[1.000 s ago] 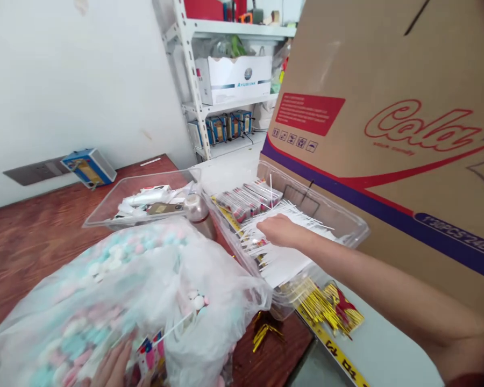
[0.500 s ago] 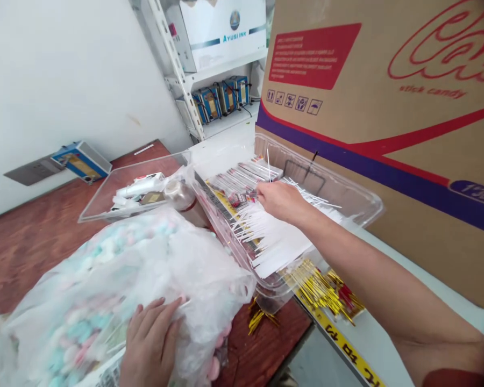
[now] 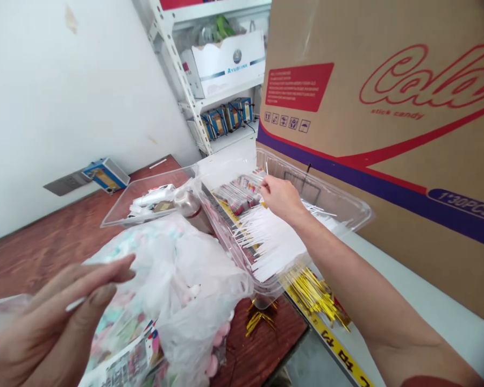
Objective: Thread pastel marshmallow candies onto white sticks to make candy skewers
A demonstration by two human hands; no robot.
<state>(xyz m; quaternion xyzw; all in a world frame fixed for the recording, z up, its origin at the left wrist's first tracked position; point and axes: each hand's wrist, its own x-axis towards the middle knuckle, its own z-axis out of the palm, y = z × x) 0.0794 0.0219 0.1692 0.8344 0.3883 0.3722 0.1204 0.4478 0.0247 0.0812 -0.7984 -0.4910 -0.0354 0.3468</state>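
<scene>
My left hand (image 3: 60, 317) is raised at the lower left with its fingers extended together, and a thin white stick (image 3: 76, 304) shows between thumb and fingers. Beside it lies a clear plastic bag (image 3: 210, 279) of pastel pink, white and blue sweets. Over a clear plastic tray (image 3: 365, 215), my right hand (image 3: 281, 196) is closed in a pinch, with a short piece of white lollipop stick (image 3: 267, 167) showing above its fingers. Below that hand, many loose white sticks (image 3: 278, 242) fill the near part of the tray. Next to its fingertips are wrapped packets (image 3: 236, 193).
A large cardboard carton (image 3: 387, 134) stands behind the tray on the right. Gold twist ties (image 3: 312, 290) lie at the tray's near end. A second clear bin (image 3: 116, 209) with white items and a metallic canister (image 3: 187, 204) are farther left. White shelving (image 3: 193, 102) stands behind.
My left hand has lifted off the bag and moved left, carrying the white stick. My right hand stays over the tray, its stick now showing less. The camera view has shifted slightly.
</scene>
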